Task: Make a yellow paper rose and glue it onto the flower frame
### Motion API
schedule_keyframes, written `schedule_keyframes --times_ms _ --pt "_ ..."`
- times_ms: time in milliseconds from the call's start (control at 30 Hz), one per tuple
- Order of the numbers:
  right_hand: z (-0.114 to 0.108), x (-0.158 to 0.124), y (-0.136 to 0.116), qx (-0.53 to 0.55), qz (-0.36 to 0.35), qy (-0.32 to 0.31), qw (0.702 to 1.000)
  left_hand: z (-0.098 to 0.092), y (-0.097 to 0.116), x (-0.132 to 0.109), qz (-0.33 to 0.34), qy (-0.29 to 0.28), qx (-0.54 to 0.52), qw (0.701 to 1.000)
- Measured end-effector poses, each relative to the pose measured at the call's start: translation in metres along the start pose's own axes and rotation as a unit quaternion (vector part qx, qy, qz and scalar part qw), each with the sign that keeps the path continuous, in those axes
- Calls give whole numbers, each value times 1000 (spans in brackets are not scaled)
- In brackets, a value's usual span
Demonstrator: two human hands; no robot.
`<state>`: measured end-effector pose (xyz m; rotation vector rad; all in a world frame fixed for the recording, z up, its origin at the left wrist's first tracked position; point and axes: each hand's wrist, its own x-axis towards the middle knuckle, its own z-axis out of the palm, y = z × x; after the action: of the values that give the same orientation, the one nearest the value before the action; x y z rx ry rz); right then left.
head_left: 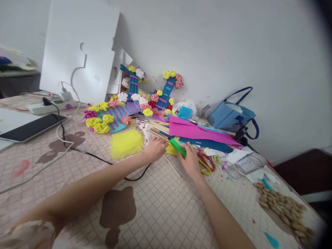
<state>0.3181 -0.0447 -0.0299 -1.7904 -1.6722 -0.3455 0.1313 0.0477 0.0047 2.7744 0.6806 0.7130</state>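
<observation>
My right hand (190, 159) is closed around a bright green, stick-shaped tool (178, 147); its exact kind is unclear. Just left of it, my left hand (156, 148) has its fingers curled together, and whatever they may hold is hidden. A white glue gun (146, 132) lies right behind the left hand. Thin wooden sticks (157, 125) are bundled beyond both hands, and a single stick (172, 166) lies on the table between them. Yellow crepe paper (126, 143) is spread left of the glue gun. Scissors with red and yellow handles (206, 163) rest beside my right hand.
Blue stick panels with paper flowers (121, 116) stand and lie at the back. Magenta paper (199, 130) and a blue bag (230, 116) are near the wall. A black cable (89, 154) crosses the table at left, near a tablet (32, 128). Peanuts (281, 205) lie at right.
</observation>
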Motion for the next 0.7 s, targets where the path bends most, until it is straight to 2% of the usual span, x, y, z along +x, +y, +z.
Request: schedule_keyframes --times_ms 100,233,333,467,567,700 --pt "5 -5 -5 2 -15 -18 1000 -28 -15 -17 -22 -12 25 999" --pt "1 -4 -10 6 -19 -20 1000 -73 -54 -48 -140 -41 51 988" --pt "-2 -3 -21 15 -29 -20 999 -95 -80 -70 -205 -64 54 975" --pt "-3 -4 -39 46 -52 -29 997 -100 -95 -86 -252 -86 45 963" --pt "-3 -6 -46 59 -57 -33 996 -99 -94 -88 -266 -90 28 959" --pt "-5 -8 -47 64 -58 -42 995 -101 -91 -88 -274 -68 14 959"
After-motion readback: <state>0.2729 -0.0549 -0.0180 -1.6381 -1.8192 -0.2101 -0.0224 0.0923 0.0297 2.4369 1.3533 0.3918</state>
